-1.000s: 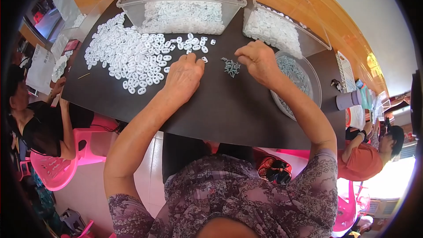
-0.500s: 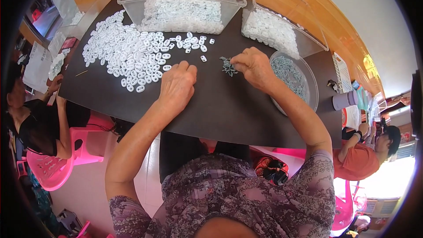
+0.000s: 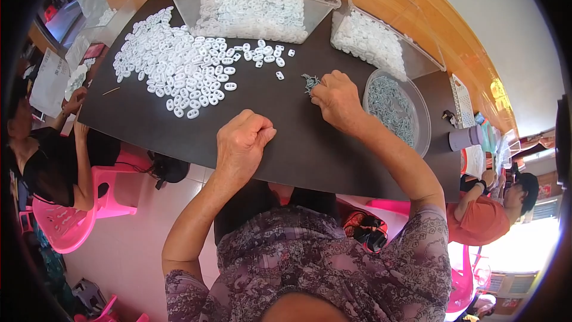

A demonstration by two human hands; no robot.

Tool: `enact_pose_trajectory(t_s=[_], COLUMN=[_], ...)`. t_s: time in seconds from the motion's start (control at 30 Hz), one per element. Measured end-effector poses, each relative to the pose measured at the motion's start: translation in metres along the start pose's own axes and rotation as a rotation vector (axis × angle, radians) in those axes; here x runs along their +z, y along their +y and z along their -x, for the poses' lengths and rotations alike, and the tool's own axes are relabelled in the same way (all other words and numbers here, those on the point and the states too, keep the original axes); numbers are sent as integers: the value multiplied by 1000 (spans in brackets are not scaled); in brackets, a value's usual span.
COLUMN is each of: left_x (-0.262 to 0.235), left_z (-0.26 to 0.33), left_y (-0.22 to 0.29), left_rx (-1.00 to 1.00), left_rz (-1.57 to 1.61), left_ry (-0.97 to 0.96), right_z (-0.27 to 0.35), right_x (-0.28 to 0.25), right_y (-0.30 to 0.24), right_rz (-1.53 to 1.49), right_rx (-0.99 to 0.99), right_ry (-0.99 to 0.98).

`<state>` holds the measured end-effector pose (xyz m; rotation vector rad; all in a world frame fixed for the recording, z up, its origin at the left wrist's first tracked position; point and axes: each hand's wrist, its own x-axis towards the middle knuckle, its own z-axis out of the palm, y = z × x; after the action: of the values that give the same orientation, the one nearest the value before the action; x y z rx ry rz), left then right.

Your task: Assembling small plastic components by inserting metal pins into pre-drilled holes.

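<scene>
While my left hand (image 3: 243,139) rests clenched on the desk (image 3: 280,137), my right hand (image 3: 337,99) works at small grey metal pieces (image 3: 310,81).
My right fingers pinch into that little grey cluster, just beside the round dish (image 3: 422,120) of like pieces; loose white plastic rings (image 3: 179,68) lie well apart, far left.

A dark counter (image 3: 196,125) carries a heap of white rings (image 3: 179,65) at ten o'clock, two clear bins (image 3: 250,0) of white pieces at twelve and one, a round tray (image 3: 417,104) of grey parts at three, and a small grey clump (image 3: 310,81) at centre.
</scene>
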<state>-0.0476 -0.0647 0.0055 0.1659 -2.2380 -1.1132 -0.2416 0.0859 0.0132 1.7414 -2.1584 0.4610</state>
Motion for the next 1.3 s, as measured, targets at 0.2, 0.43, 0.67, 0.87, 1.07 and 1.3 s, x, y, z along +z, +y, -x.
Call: enact_pose_trajectory(t_s=[0.2, 0.43, 0.67, 0.87, 1.07, 1.3], left_x=[0, -8, -7, -9, -7, -6], left_z=[11, 22, 35, 40, 43, 46], left_y=[3, 12, 17, 19, 20, 19], left_rx=[-121, -643, -629, -628, -636, -637], left_rz=[168, 839, 980, 975, 938, 886], left_ry=[68, 78, 125, 151, 146, 144], right_z=[-6, -8, -11, -10, -8, -10], right_x=[0, -17, -29, -29, -27, -29], right_y=[-8, -53, -100, -109, -113, -117], right_rz=[70, -149, -669, -837, -959, -1031], right_rx=[-56, -69, 246, 293, 429, 532], right_ry=[-30, 118, -65, -150, -192, -245])
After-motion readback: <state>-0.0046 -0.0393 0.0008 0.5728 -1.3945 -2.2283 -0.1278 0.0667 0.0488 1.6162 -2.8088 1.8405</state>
